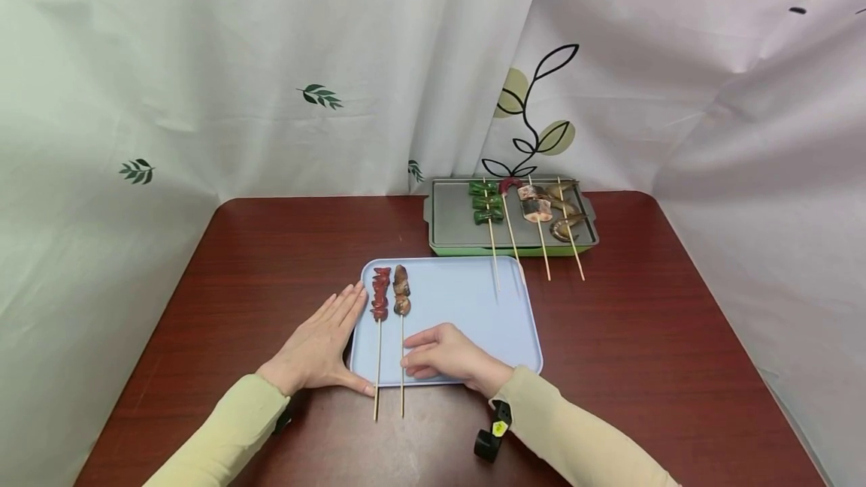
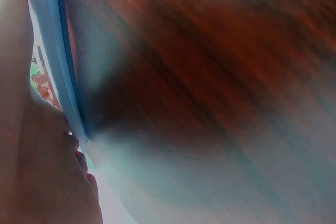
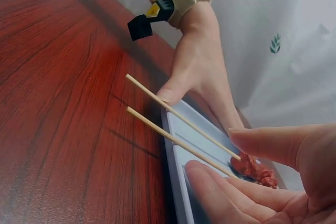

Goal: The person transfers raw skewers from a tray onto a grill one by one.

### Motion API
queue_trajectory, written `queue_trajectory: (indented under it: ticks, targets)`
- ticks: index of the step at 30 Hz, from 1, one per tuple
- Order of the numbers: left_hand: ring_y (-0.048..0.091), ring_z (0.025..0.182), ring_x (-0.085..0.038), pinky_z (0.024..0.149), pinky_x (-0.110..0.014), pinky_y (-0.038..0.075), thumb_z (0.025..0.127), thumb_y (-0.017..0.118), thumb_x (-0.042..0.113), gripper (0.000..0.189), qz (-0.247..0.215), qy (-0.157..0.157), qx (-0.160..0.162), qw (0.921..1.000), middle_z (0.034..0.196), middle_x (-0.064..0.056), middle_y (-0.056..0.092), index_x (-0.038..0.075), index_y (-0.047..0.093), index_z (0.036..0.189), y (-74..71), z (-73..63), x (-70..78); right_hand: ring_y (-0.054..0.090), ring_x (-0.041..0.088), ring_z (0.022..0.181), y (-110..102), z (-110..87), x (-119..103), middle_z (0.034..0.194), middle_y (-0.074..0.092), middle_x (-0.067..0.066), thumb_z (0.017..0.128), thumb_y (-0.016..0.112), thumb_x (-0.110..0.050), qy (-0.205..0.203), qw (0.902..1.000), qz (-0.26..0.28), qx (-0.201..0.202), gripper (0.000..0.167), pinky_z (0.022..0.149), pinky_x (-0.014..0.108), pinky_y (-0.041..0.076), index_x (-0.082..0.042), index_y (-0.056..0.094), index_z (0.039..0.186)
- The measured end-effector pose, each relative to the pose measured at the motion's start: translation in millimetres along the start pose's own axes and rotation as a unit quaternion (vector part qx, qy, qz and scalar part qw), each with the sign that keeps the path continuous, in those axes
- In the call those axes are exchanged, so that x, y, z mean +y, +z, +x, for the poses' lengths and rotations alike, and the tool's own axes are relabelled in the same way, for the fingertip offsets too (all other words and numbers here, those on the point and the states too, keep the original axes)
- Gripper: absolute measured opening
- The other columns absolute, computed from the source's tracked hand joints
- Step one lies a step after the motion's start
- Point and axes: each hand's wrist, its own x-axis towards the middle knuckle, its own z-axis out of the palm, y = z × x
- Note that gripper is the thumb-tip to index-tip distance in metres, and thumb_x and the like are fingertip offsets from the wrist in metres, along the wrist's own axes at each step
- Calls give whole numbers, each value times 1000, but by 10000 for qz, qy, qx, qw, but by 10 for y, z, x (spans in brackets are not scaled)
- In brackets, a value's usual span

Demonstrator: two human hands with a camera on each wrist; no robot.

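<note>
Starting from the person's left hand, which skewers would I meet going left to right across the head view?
Left hand, red-piece skewer, brown-piece skewer, green pepper skewer, skewer with a dark red curl, fish-chunk skewer, shrimp skewer.

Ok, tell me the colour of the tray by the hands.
The tray is pale blue, clearest in the head view.
</note>
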Motion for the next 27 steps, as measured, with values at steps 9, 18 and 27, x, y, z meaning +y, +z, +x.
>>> queue_trajectory:
  ticks: [9, 18, 27]
  targets:
    - [15, 153, -32, 123, -46, 15, 55, 59, 99, 152, 48, 18, -1, 10000, 166, -20, 17, -4, 22, 159, 6, 7, -6, 74, 28, 89, 4, -15, -4, 98, 74, 18, 91, 72, -3, 50, 9999, 40, -86, 40, 78, 38, 61, 14, 62, 126]
    - [16, 153, -32, 122, -47, 16, 54, 59, 99, 152, 42, 31, 46, 10000, 166, -21, 18, -5, 23, 159, 12, 0, -7, 74, 27, 90, 11, -8, 16, 100, 74, 19, 93, 71, -2, 61, 9997, 136, -195, 40, 79, 38, 61, 14, 61, 127]
    - [17, 152, -33, 122, -48, 17, 55, 58, 99, 152, 56, 52, 67, 9999, 165, -21, 19, -6, 24, 158, 1, -2, -1, 74, 26, 90, 20, 3, 25, 99, 74, 20, 93, 70, -1, 117, 9992, 291, -246, 42, 78, 37, 61, 15, 58, 130]
